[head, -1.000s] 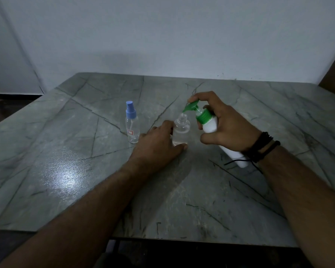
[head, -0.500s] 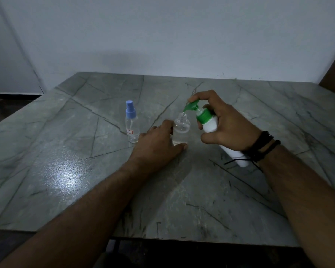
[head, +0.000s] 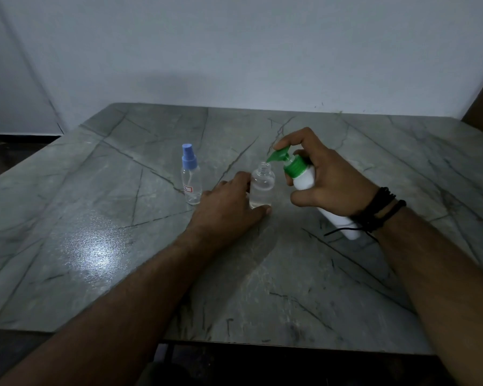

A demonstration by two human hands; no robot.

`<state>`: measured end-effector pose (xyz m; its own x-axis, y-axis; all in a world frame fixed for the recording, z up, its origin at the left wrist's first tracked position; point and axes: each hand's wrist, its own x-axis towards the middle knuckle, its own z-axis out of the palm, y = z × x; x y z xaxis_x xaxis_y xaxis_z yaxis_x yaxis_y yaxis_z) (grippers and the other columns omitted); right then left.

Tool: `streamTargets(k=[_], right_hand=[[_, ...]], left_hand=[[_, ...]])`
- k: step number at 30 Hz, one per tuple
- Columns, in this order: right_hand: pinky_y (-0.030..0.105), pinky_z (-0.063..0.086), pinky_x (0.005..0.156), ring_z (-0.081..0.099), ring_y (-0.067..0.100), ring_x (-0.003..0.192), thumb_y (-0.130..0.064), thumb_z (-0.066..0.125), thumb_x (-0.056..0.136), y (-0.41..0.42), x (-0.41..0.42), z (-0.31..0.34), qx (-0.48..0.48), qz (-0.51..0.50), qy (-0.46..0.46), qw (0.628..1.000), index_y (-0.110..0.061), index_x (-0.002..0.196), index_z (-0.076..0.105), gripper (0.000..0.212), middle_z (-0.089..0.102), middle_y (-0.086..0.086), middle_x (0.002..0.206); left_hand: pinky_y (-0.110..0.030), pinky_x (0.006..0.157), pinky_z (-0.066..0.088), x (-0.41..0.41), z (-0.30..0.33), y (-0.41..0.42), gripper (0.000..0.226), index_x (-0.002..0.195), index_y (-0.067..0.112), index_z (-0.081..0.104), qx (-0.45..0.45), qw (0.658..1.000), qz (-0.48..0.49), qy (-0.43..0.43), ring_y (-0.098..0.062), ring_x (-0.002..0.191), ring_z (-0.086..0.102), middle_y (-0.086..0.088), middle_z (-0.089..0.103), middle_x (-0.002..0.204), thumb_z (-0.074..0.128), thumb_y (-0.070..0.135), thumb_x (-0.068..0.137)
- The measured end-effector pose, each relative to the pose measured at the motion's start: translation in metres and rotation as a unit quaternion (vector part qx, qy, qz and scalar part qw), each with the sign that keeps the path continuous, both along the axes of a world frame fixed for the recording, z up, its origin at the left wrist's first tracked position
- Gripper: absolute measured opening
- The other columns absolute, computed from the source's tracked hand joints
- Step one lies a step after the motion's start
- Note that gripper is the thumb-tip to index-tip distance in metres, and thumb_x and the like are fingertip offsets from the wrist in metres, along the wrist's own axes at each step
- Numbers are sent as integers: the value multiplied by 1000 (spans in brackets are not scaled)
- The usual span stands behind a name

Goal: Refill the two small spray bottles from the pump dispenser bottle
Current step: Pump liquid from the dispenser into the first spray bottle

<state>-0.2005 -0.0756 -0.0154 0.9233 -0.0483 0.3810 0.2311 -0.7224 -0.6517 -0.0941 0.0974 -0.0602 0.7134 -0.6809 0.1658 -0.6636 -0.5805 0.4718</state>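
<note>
Grey-green veined stone makes up the counter [head: 346, 288], whose near edge runs across the bottom of the view with a bright patch of reflected light at its left. Two bare forearms reach forward over it. Of the two hands, the left hand [head: 226, 210] rests on the stone with its fingers and thumb curled round the base of an uncapped clear spray bottle [head: 261, 188], which stands upright and holds a little clear liquid. Just right of it the right hand [head: 326, 179] (dark cord bracelets [head: 379, 210] circle that wrist) grips the white pump dispenser bottle [head: 304, 179], tilted leftward, forefinger on the green pump head [head: 279, 156], its spout tip at the open neck. Farther left stands a second spray bottle [head: 191, 181], upright, blue-capped, apart from both hands. Beyond the counter rises a plain pale wall [head: 234, 51].
</note>
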Motion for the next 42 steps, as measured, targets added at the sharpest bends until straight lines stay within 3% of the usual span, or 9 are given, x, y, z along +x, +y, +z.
streamTargets(k=[20,28,34,39,42], right_hand=[[36,53,72,66,22,76,-11,73,66,-1,-1,0,7,-4,-3,1000,-30,135,45,77,65,4,84],[45,55,74,67,25,78,-12,72,65,0,0,1,9,-3,6,1000,-28,128,46,70,66,7,84],[29,51,70,64,17,74,-12,73,65,-2,-1,0,13,-1,-1,1000,-30,136,45,78,63,2,82],[36,54,71,66,23,76,-12,72,65,-1,0,-1,14,0,0,1000,-31,128,46,71,65,7,83],[31,52,70,65,20,75,-11,73,65,-1,0,-1,16,-1,2,1000,-29,130,46,73,65,4,83]], left_hand=[[-47,100,44,0,1,0,64,131,25,41,-2,1000,-2,4,-18,115,54,1,56,132,69,52,80],[-47,100,45,0,0,-1,64,131,24,41,3,1000,-1,5,-19,115,55,0,56,133,69,52,80],[-47,99,46,1,-1,0,62,129,26,41,-1,1000,-3,7,-18,114,55,1,56,132,69,52,80],[-47,98,46,1,-2,-1,62,128,26,41,0,1000,1,2,-18,113,56,1,57,130,69,53,79],[-47,99,45,1,-1,-1,62,129,25,41,1,1000,0,9,-18,115,56,1,56,132,69,52,80]])
